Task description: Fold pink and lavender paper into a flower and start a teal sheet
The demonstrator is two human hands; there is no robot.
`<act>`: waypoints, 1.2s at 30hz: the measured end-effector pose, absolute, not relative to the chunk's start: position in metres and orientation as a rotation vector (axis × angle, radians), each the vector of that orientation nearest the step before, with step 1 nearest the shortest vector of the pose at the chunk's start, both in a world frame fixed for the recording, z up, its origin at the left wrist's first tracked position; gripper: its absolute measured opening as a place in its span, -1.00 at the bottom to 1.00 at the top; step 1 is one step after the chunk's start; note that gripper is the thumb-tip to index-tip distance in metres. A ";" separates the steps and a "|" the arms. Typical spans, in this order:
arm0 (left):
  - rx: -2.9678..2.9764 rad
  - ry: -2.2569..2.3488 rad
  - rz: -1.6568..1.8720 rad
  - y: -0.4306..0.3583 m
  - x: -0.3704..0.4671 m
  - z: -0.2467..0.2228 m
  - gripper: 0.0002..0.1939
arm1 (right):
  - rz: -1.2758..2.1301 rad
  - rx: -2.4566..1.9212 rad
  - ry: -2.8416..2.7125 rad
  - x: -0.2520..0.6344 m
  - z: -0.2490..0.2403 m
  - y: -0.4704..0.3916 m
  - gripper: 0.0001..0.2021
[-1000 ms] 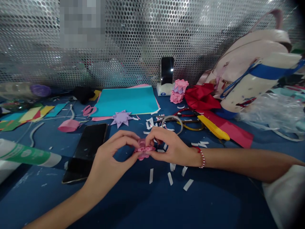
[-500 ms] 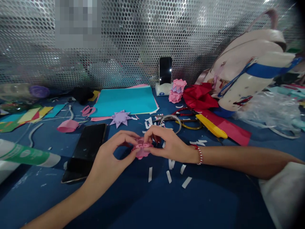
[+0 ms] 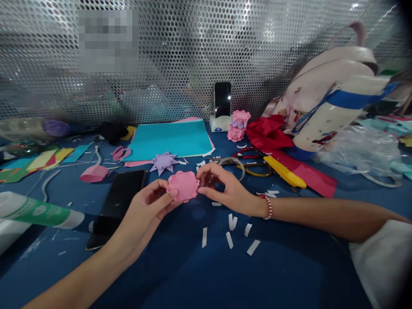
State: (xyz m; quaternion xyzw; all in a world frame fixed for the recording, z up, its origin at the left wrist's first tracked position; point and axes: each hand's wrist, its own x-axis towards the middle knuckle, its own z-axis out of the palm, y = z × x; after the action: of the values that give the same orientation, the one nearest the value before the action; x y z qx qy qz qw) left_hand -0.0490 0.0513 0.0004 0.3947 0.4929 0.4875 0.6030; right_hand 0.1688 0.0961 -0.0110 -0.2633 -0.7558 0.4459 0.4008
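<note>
A blue table (image 3: 277, 274) carries a black phone (image 3: 119, 199) and loose white paper strips (image 3: 253, 247).

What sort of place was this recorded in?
Probably a papercraft workspace: the blue table holds turquoise paper and a purple paper star, and the left hand grips a scalloped pink paper piece.

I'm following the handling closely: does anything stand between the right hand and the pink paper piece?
Nothing visible does. The right hand is at, or just off, the right edge of the pink paper piece, which the left hand grips; the purple paper star lies beyond.
</note>
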 end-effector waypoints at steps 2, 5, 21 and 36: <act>0.938 1.183 1.110 0.050 -0.047 0.001 -0.73 | 1.113 -0.662 -1.927 0.168 -0.010 0.095 -0.79; 0.984 1.229 1.086 0.048 -0.046 0.002 -0.56 | 1.103 -0.621 -1.946 0.168 -0.011 0.094 -0.82; 1.307 1.272 1.088 0.049 -0.051 0.000 -0.57 | 1.055 -0.536 -1.994 0.169 -0.014 0.094 -0.82; 2.342 1.164 1.082 0.046 -0.064 0.005 -0.65 | 0.937 -0.470 -2.067 0.172 -0.012 0.096 -0.83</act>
State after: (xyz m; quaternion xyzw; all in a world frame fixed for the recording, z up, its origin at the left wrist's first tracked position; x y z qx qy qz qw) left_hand -0.0641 0.0458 0.0052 0.8174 0.4065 0.3776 0.1552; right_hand 0.1720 0.0960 -0.0122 -0.1857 -0.8172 0.3706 0.4005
